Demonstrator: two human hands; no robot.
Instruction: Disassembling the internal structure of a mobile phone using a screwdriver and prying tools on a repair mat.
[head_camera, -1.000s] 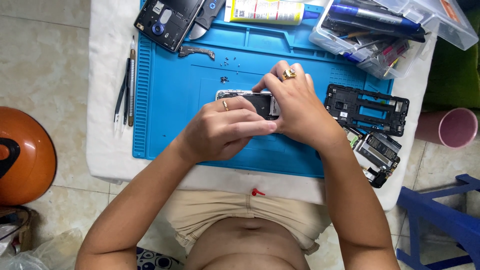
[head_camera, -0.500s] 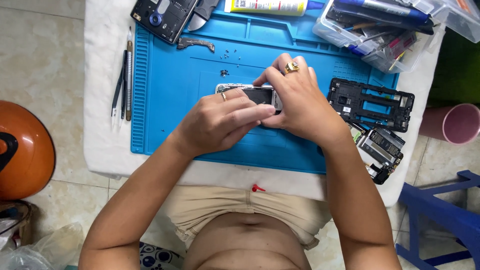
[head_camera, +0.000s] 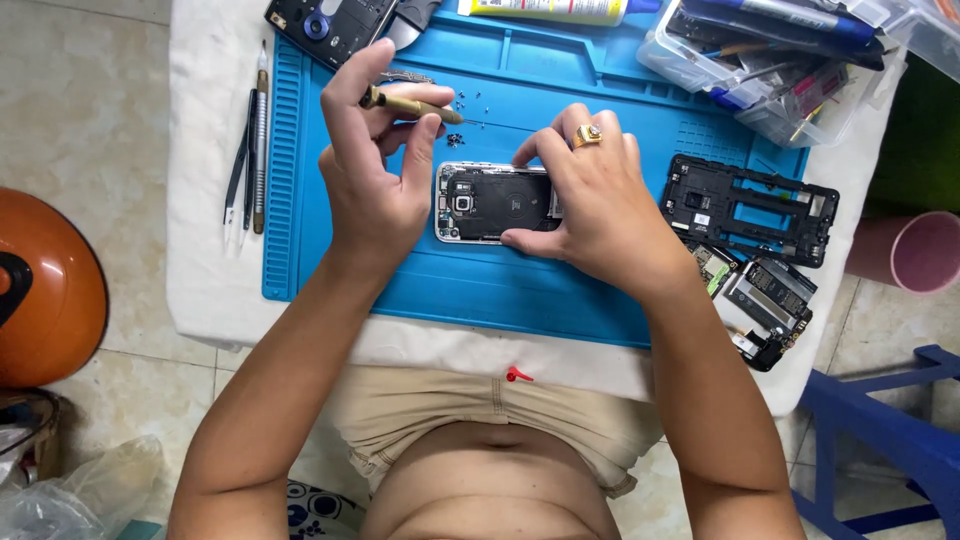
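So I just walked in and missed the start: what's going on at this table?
A person is working on an opened phone lying on a blue mat. The right hand pins the phone by its edges, while the left hand holds a small brass-coloured screwdriver raised above it, near some tiny loose screws. A black inner frame lies to the right.

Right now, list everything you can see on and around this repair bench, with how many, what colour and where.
opened phone: 1, black with silver rim, mat centre
work mat: 1, blue, on white cloth
loose screws: several, dark, above phone
black frame: 1, mat right edge
circuit parts: a few, black and green, below frame
second phone body: 1, black, top left
tweezers and pen tools: several, left of mat
glue tube: 1, yellow, top
clear tool box: 1, top right
cup: 1, pink, right
left hand: holds brass screwdriver
right hand: steadies phone
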